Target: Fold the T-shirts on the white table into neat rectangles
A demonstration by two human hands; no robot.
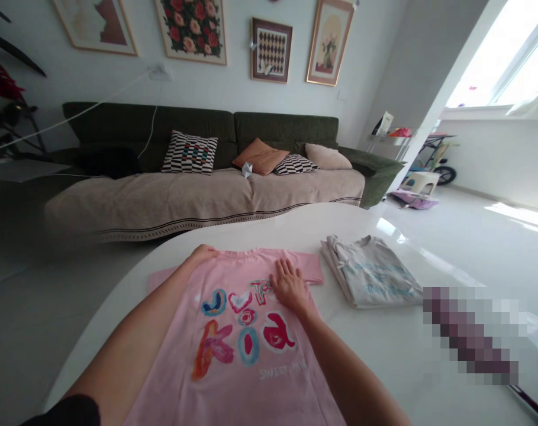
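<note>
- Your left hand (pixel 202 254) rests curled at the pink shirt's (pixel 242 355) left shoulder, by the collar; you cannot tell if it grips the cloth.
- The pink shirt lies face up on the white surface (pixel 384 343).
- Your right hand (pixel 289 287) presses flat, fingers spread, on the shirt's right chest.
- Right of the shirt, apart from it, sits a folded grey shirt (pixel 370 272).

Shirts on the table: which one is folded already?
The grey shirt, folded at the right. The pink shirt lies spread flat, printed side up, under both hands.
</note>
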